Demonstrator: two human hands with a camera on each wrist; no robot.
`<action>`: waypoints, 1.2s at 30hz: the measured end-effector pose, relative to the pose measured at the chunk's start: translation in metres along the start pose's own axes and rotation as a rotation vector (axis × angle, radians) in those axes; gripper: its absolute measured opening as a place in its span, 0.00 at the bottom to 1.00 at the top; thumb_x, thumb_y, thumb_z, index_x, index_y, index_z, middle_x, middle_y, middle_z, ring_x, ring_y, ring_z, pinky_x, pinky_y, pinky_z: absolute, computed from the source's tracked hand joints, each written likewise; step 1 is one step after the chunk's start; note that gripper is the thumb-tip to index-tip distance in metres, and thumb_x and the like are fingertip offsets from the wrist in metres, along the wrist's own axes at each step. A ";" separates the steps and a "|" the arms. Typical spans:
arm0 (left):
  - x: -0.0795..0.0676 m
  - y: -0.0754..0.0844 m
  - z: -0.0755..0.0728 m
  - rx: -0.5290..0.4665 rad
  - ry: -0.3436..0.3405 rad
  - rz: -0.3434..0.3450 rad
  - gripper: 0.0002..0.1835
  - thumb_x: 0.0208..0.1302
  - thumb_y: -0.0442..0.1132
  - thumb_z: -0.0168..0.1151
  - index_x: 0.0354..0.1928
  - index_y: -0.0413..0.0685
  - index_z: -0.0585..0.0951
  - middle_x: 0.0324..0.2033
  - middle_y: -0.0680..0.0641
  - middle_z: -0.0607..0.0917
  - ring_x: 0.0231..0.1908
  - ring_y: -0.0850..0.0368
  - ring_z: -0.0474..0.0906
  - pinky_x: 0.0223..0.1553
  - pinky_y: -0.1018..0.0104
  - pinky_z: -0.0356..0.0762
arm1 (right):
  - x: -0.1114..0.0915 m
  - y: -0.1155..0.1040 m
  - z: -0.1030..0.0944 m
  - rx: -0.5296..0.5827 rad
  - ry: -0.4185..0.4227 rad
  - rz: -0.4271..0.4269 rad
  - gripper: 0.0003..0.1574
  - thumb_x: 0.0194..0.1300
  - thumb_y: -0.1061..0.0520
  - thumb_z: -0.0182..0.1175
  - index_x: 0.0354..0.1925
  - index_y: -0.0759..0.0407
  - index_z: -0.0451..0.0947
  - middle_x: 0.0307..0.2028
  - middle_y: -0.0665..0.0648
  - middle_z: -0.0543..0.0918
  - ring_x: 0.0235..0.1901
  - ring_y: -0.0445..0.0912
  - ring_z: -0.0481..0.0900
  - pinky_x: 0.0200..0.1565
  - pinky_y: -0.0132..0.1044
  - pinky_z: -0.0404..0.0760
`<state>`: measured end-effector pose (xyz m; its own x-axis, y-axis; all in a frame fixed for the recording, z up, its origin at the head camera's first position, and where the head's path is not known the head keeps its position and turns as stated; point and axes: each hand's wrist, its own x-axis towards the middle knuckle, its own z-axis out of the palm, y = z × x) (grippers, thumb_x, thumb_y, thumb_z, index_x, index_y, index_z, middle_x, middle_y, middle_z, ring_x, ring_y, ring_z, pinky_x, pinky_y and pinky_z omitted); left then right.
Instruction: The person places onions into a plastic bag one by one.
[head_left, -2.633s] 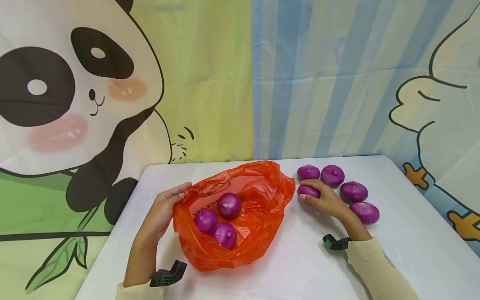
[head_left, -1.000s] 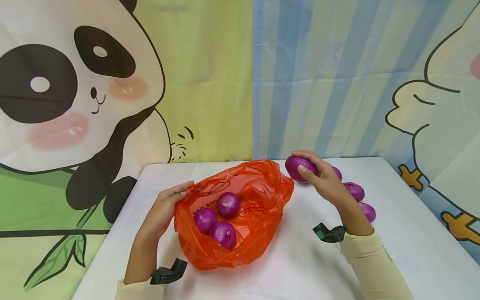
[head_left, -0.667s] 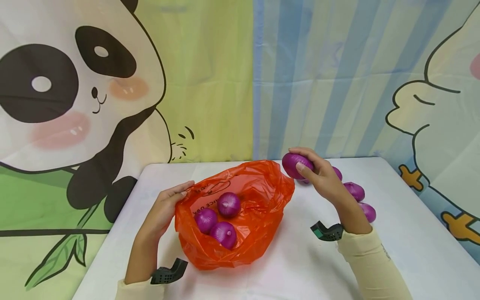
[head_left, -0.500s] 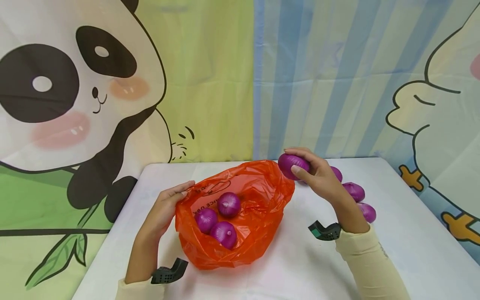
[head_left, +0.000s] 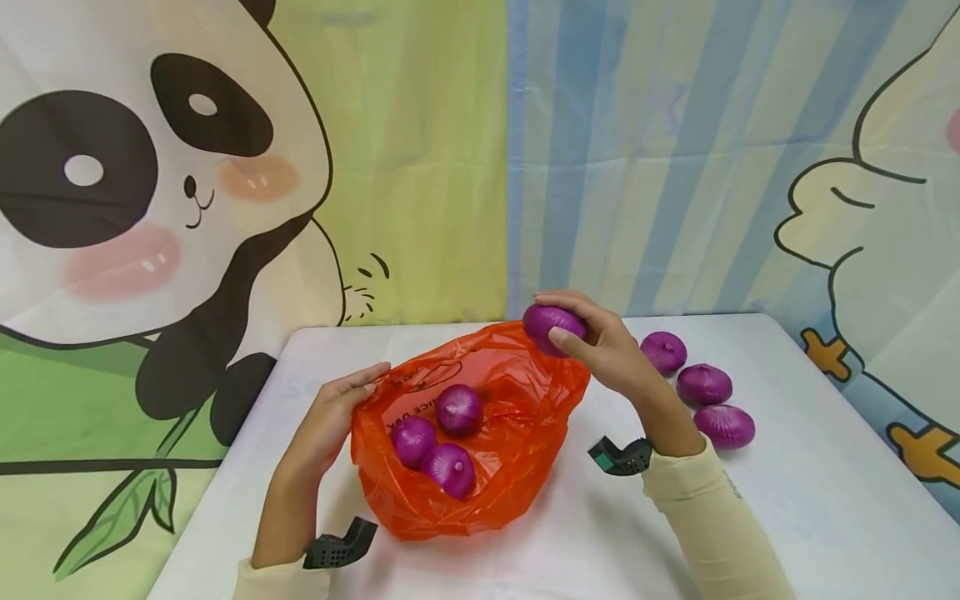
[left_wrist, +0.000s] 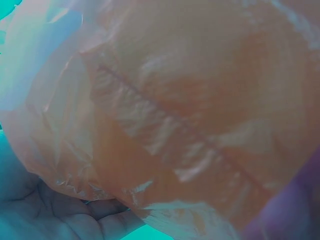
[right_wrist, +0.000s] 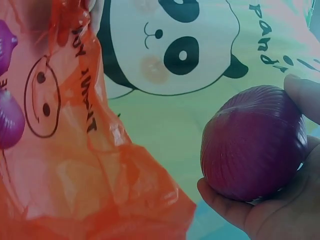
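An orange plastic bag point(head_left: 487, 467) lies open on the white table point(head_left: 787, 517), with three purple onions point(head_left: 448, 468) inside. My left hand point(head_left: 333, 417) grips the bag's left rim; the left wrist view shows orange plastic point(left_wrist: 190, 115) against the palm. My right hand point(head_left: 600, 346) holds a purple onion point(head_left: 551, 325) in the air over the bag's far right rim. In the right wrist view that onion point(right_wrist: 254, 142) rests in my fingers beside the bag point(right_wrist: 75, 165).
Three more purple onions point(head_left: 705, 383) lie on the table right of my right hand. A cartoon panda backdrop point(head_left: 150, 183) hangs behind the table. The table's front and far right are bare white surface.
My right hand picked one onion from the group on the table, lifted it and carried it left to the bag's rim. The left hand stayed on the bag.
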<state>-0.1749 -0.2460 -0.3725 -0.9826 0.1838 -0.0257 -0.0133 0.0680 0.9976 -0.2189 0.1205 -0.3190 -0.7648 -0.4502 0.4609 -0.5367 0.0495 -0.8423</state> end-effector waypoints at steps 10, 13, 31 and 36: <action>0.001 0.000 -0.001 -0.005 -0.003 0.004 0.23 0.75 0.33 0.39 0.69 0.35 0.66 0.65 0.36 0.69 0.62 0.42 0.70 0.54 0.60 0.74 | 0.018 0.002 0.015 0.050 -0.061 -0.010 0.26 0.70 0.61 0.57 0.63 0.68 0.69 0.63 0.61 0.69 0.57 0.56 0.73 0.50 0.42 0.81; 0.001 0.000 -0.001 -0.007 -0.006 0.006 0.23 0.75 0.33 0.39 0.69 0.35 0.66 0.65 0.36 0.69 0.62 0.42 0.70 0.56 0.56 0.72 | 0.024 0.004 0.020 0.047 -0.100 -0.002 0.25 0.70 0.61 0.57 0.62 0.67 0.71 0.63 0.60 0.69 0.56 0.56 0.73 0.50 0.43 0.81; 0.002 -0.001 0.000 -0.017 -0.010 0.004 0.23 0.75 0.32 0.39 0.69 0.35 0.66 0.65 0.36 0.70 0.62 0.42 0.70 0.56 0.54 0.72 | 0.043 0.028 0.046 0.072 -0.476 0.073 0.24 0.69 0.62 0.57 0.63 0.63 0.72 0.59 0.57 0.74 0.55 0.51 0.74 0.50 0.46 0.81; 0.002 -0.001 0.001 -0.024 -0.003 -0.003 0.23 0.74 0.31 0.39 0.68 0.34 0.67 0.65 0.36 0.70 0.62 0.42 0.70 0.56 0.54 0.72 | 0.045 0.037 0.053 0.028 -0.544 0.079 0.24 0.69 0.61 0.58 0.62 0.59 0.73 0.59 0.56 0.75 0.57 0.49 0.73 0.53 0.43 0.79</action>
<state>-0.1767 -0.2447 -0.3732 -0.9820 0.1867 -0.0290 -0.0209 0.0453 0.9988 -0.2546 0.0548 -0.3445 -0.5038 -0.8425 0.1908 -0.4694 0.0815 -0.8792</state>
